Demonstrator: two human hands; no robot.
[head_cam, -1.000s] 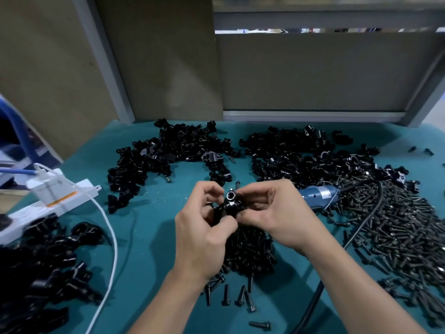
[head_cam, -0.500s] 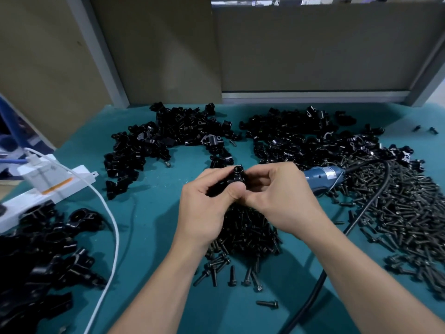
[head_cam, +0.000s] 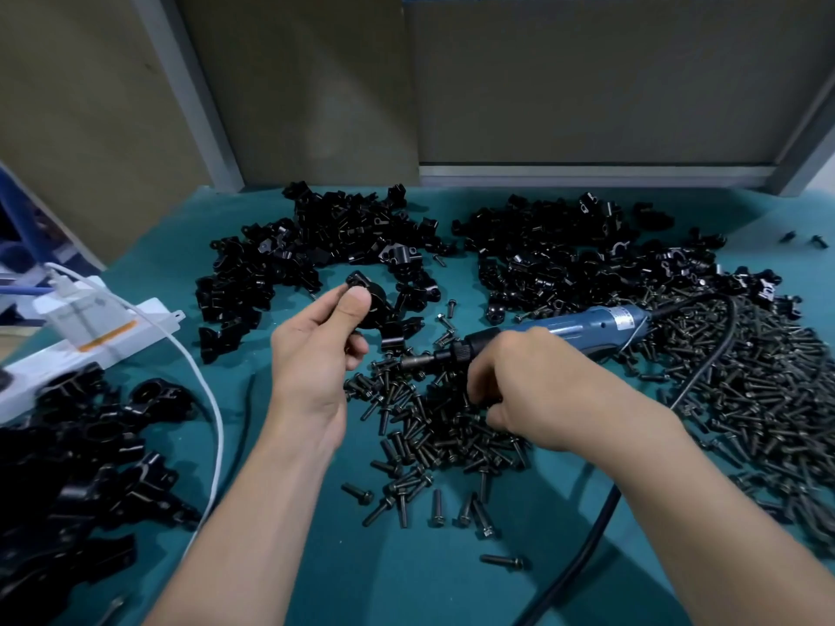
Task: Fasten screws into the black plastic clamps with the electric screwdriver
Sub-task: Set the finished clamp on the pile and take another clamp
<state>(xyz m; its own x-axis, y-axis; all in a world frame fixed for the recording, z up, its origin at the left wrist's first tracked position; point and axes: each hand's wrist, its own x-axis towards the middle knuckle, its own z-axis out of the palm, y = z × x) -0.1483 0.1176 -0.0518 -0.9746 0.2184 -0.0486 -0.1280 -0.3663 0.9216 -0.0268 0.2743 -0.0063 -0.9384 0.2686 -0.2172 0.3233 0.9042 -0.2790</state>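
A single wide-angle view from the person's head, facing forward and down onto the table point(head_cam: 406, 580) — close enough that both forearms fill the lower frame. Left hand point(head_cam: 316, 354) and right hand point(head_cam: 528, 390) sit mid-frame, with wall panels point(head_cam: 587, 83) across the top.

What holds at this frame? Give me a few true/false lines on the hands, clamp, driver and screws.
1. The left hand holds a black clamp. True.
2. The right hand has the electric screwdriver raised upright. False: it lies on its side on the teal table, beyond the right hand, whose fingers reach down into the screw pile.
3. The screwdriver's bit points to the person's left. True.
4. The white power strip sits at the table's right. False: it is at the left edge.
5. Clamp piles lie on the far side of the table. True.
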